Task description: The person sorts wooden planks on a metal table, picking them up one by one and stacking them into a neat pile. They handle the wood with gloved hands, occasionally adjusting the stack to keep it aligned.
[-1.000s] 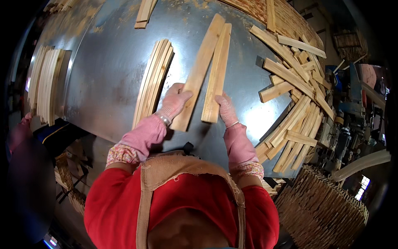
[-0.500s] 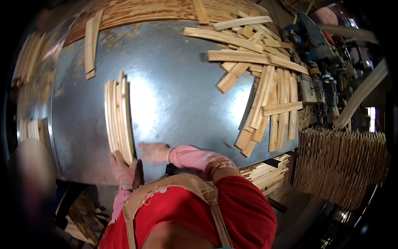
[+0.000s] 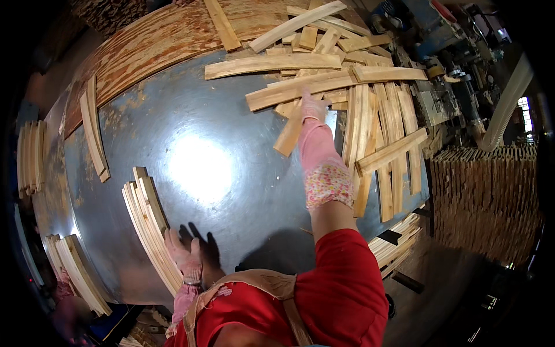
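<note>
My left hand [image 3: 185,255], in a pink glove, rests with stretched fingers against the right side of a row of pale wooden strips [image 3: 144,222]. The strips stand side by side on the metal table [image 3: 243,173], one sticking out at the far end. My right hand [image 3: 314,109] reaches out to the pile at the far right. Its fingers are extended onto a long wooden strip [image 3: 269,95], and a shorter strip [image 3: 287,137] lies tilted just beneath the hand. Whether the fingertips grip the long strip is hard to see.
Loose strips [image 3: 361,124] lie crisscross at the right, beside a machine [image 3: 457,92]. Stacked wood [image 3: 485,196] stands right of the table. Two strips [image 3: 92,130] lie at the far left. At the left edge, a person's gloved hand [image 3: 62,280] is near other strips [image 3: 81,272].
My right hand has swung from beside the strip row out to the pile. The left hand has shifted to the row's right side. The whole view has turned.
</note>
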`<state>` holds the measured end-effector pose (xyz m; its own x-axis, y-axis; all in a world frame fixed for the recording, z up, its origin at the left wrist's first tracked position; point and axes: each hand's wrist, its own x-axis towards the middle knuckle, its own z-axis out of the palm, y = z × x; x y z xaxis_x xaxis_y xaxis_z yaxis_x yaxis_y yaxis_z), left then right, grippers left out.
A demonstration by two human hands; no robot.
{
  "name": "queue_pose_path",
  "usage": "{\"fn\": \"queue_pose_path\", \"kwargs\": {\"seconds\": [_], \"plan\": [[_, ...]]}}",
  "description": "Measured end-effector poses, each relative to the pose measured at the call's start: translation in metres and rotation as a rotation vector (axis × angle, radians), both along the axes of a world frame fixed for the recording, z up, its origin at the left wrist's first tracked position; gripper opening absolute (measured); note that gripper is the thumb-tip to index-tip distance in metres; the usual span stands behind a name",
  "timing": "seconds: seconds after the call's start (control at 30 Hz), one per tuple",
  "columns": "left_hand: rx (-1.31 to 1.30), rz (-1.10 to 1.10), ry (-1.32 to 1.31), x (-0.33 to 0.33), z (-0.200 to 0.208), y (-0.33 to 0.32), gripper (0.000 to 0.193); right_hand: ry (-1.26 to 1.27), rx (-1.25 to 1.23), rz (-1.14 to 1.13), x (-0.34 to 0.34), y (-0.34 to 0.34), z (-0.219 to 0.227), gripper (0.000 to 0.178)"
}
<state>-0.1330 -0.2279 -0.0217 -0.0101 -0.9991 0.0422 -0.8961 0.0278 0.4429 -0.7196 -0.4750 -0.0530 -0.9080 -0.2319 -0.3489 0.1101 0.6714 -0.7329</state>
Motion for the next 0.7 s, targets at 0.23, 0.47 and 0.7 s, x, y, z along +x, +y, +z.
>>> {"fn": "queue_pose_path", "kwargs": {"seconds": [0.23, 0.47, 0.7], "plan": [[-0.182, -0.408, 0.145, -0.118, 0.034, -0.071, 0.078, -0.075, -0.401, 0.115, 0.08, 0.049, -0.018, 0.087], [0.212, -0.626, -0.141, -0.172, 0.051, -0.06, 0.099, -0.172, -0.064, 0.475, 0.191, 0.242, 0.017, 0.087], [0.557, -0.318, 0.132, -0.113, 0.02, 0.029, 0.07, -0.093, 0.187, 0.762, 0.225, 0.331, -0.001, 0.081]]}}
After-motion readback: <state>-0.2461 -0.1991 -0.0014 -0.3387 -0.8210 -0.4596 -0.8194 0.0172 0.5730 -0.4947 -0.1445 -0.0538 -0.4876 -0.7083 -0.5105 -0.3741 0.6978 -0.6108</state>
